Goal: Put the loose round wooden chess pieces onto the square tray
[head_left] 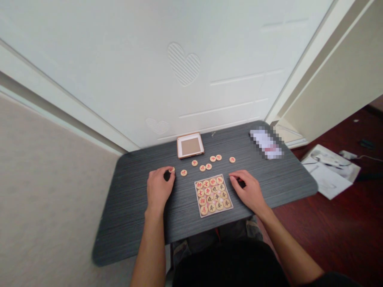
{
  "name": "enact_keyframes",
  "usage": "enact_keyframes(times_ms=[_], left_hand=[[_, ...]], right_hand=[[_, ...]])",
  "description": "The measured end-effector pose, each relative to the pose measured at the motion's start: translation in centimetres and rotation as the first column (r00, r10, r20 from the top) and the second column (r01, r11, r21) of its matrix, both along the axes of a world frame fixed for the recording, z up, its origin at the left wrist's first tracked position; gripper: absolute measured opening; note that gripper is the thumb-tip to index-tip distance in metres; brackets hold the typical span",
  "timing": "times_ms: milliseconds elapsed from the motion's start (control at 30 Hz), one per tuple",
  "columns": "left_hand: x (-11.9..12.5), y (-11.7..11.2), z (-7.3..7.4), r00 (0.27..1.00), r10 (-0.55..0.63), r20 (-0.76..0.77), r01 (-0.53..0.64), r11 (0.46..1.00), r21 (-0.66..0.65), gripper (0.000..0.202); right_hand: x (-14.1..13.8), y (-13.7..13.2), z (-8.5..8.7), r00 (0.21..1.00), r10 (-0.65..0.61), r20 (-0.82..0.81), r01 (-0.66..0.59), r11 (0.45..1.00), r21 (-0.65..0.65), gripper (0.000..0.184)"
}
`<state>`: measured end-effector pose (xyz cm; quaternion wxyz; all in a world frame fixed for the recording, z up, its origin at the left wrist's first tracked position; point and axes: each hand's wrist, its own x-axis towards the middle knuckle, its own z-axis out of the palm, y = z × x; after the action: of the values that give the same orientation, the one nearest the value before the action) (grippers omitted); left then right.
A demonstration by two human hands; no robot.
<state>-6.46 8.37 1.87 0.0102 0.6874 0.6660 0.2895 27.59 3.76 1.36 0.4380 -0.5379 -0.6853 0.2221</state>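
A black top (227, 263) leaves both forearms (153, 243) bare.

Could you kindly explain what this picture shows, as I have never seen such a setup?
Certainly. There is no machine here: a person works with two bare hands, seen from a camera worn on the head, looking forward and down. On the dark table lies a square tray of round discs with red or black characters. Seven loose discs lie beyond it, with an open shallow box farther back. The left hand holds a red-marked disc at its fingertips; the right hand is beside the tray, with no disc visible in it.
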Motion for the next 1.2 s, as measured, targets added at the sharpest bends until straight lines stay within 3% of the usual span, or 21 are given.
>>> enact_keyframes(times_ms=[133, 233, 467, 600, 767, 1067, 1200], left_hand=[[0.3, -0.4, 0.5, 0.998, 0.056, 0.018, -0.056, 0.998, -0.022, 0.017], [0.9, -1.1, 1.3, 0.989, 0.070, 0.133, -0.068, 0.997, -0.024, 0.022], [3.8, -3.2, 3.2, 0.928, -0.087, 0.362, 0.079, 0.996, 0.037, 0.023], [5.4, -4.3, 3.9, 0.887, -0.124, 0.444, 0.144, 0.990, -0.010, 0.023], [7.0, -5.0, 4.2, 0.856, -0.109, 0.505, 0.182, 0.978, -0.098, 0.020], [8.9, -6.0, 4.0, 0.702, -0.026, 0.712, 0.245, 0.947, -0.207, 0.023], [9.6, -6.7, 4.3, 0.694, -0.067, 0.717, 0.320, 0.921, -0.224, 0.023]], right_hand=[[0.0, 0.0, 0.1, 1.000, -0.004, -0.006, 0.004, 1.000, 0.007, 0.019], [-0.1, 0.0, 0.2, 1.000, -0.004, -0.008, 0.004, 1.000, 0.006, 0.018], [0.0, -0.1, 0.2, 1.000, 0.001, 0.003, -0.001, 1.000, 0.001, 0.018], [0.0, -0.1, 0.2, 1.000, -0.001, 0.001, 0.001, 1.000, -0.003, 0.018], [0.0, -0.1, 0.3, 1.000, 0.001, -0.002, -0.001, 1.000, -0.008, 0.018], [0.0, -0.3, 0.5, 0.999, -0.009, -0.050, 0.009, 1.000, -0.005, 0.017], [-0.5, -1.0, 1.3, 0.996, 0.025, -0.084, -0.023, 1.000, 0.018, 0.017]])
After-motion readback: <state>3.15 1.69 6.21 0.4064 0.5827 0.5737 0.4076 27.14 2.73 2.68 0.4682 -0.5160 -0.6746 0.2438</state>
